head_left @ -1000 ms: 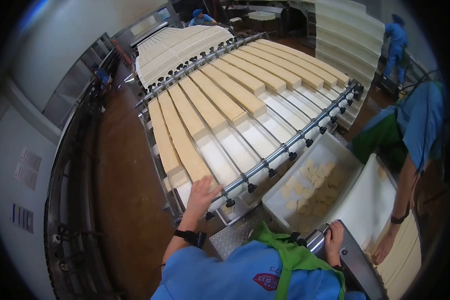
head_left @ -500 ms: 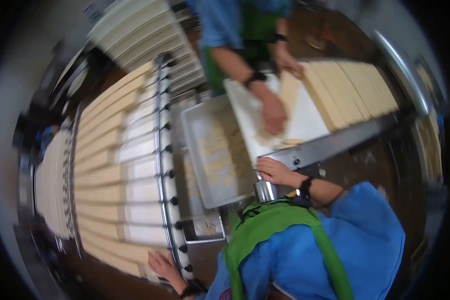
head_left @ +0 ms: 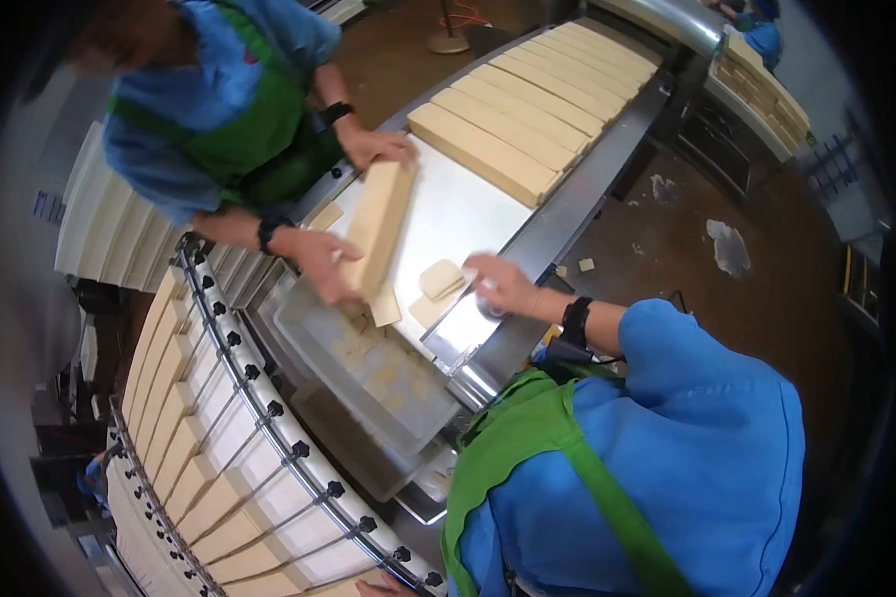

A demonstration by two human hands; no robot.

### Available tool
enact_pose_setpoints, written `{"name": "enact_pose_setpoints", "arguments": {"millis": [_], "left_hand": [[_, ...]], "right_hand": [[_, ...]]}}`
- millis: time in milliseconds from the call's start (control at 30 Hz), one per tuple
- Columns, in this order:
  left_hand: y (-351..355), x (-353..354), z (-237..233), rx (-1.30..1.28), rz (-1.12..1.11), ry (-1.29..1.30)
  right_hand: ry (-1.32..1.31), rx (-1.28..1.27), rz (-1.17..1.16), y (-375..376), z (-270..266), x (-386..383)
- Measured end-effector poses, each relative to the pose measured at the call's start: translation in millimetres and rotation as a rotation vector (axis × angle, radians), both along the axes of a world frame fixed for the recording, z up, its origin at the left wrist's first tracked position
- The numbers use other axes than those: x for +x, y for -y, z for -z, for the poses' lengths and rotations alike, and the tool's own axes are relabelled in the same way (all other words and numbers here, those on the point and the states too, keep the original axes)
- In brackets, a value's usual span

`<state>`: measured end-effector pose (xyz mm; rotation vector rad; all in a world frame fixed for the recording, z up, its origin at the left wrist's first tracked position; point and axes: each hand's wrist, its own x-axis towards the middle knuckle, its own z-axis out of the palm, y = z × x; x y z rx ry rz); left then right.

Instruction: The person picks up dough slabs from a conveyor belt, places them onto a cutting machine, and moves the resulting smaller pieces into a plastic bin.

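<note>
My right hand [head_left: 503,286] reaches over the near edge of the white conveyor belt [head_left: 455,214]. Its fingers are stretched out and a little blurred, holding nothing that I can see. Just beyond the fingertips lie a few pale, thin slices [head_left: 441,280], apparently of dough. Of my left hand [head_left: 383,585] only some fingers show at the bottom edge; they look extended, beside the lower conveyor's dividers and pale blocks [head_left: 254,560]. Across the belt, a co-worker's two hands [head_left: 334,261] hold a long pale block [head_left: 380,224] tilted above the belt.
A row of long pale blocks [head_left: 488,149] lies on the belt's far part. Below its end stands a grey bin [head_left: 304,298] with loose slices. The slotted conveyor with black knobs [head_left: 299,450] curves along the left. Metal edging [head_left: 607,194] borders the belt.
The view has swung to the right. My right hand has left the belt's corner for the slices. The co-worker has lifted a block, and my left hand is mostly out of frame.
</note>
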<state>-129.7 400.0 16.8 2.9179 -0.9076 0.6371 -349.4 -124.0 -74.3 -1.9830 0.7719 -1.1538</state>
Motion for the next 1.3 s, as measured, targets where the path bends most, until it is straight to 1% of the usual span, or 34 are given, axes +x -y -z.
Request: {"name": "enact_pose_setpoints", "arguments": {"millis": [33,100,167,200,267,300,367,400,500,567,633,667,700,733,800,833,900,967,1033,1100,1167,1200,1300], "left_hand": [[1,-1,0,-0.011,0.006,0.015],[-1,-1,5,-0.069,-0.044,-0.036],[4,-2,6,-0.112,-0.077,-0.063],[12,-8,-2,-0.129,-0.105,-0.106],[-9,7,14,-0.118,-0.084,-0.123],[-4,9,13,-0.115,-0.076,-0.128],[1,9,1,-0.012,-0.081,-0.183],[12,8,-11,0.041,-0.083,-0.208],[68,5,-38,-0.134,-0.009,-0.210],[103,27,-13,-0.227,0.024,-0.231],[179,35,-1,-0.373,0.383,-0.222],[231,24,-10,-0.325,0.435,-0.291],[283,18,-10,-0.357,0.598,-0.372],[329,13,-6,-0.301,0.661,-0.387],[414,1,10,-0.298,0.822,-0.480],[457,-3,21,-0.305,0.952,-0.476],[546,-21,33,-0.355,1.073,-0.580],[627,-32,48,-0.309,1.172,-0.542],[700,-40,63,-0.268,1.227,-0.503],[759,-46,70,-0.197,1.209,-0.528],[806,-44,83,-0.101,1.143,-0.513],[820,-45,83,-0.052,1.111,-0.505],[841,-52,83,0.080,0.920,-0.504]], "right_hand": [[-0.010,0.150,0.152,14,-3,-15],[-0.166,0.018,0.497,56,8,-48],[-0.216,0.102,0.701,85,19,-75],[-0.287,0.163,0.728,92,18,-84],[-0.420,0.286,0.773,103,10,-92],[-0.476,0.307,0.763,108,13,-93],[-0.589,0.346,0.739,116,19,-90],[-0.580,0.291,0.751,116,21,-86],[-0.487,0.264,0.733,117,22,-83],[-0.504,0.246,0.722,116,19,-84],[-0.531,0.196,0.719,113,13,-83],[-0.549,0.158,0.720,111,7,-83],[-0.567,0.117,0.719,110,1,-84],[-0.613,0.112,0.697,110,-6,-86],[-0.656,0.172,0.620,110,-24,-85],[-0.678,0.199,0.581,112,-28,-86],[-0.690,0.189,0.557,121,-22,-87],[-0.684,0.230,0.537,125,-25,-84],[-0.671,0.224,0.515,127,-28,-85],[-0.683,0.264,0.481,128,-34,-86],[-0.694,0.239,0.461,128,-33,-86],[-0.693,0.236,0.448,128,-32,-87],[-0.671,0.226,0.426,127,-29,-88]]}}
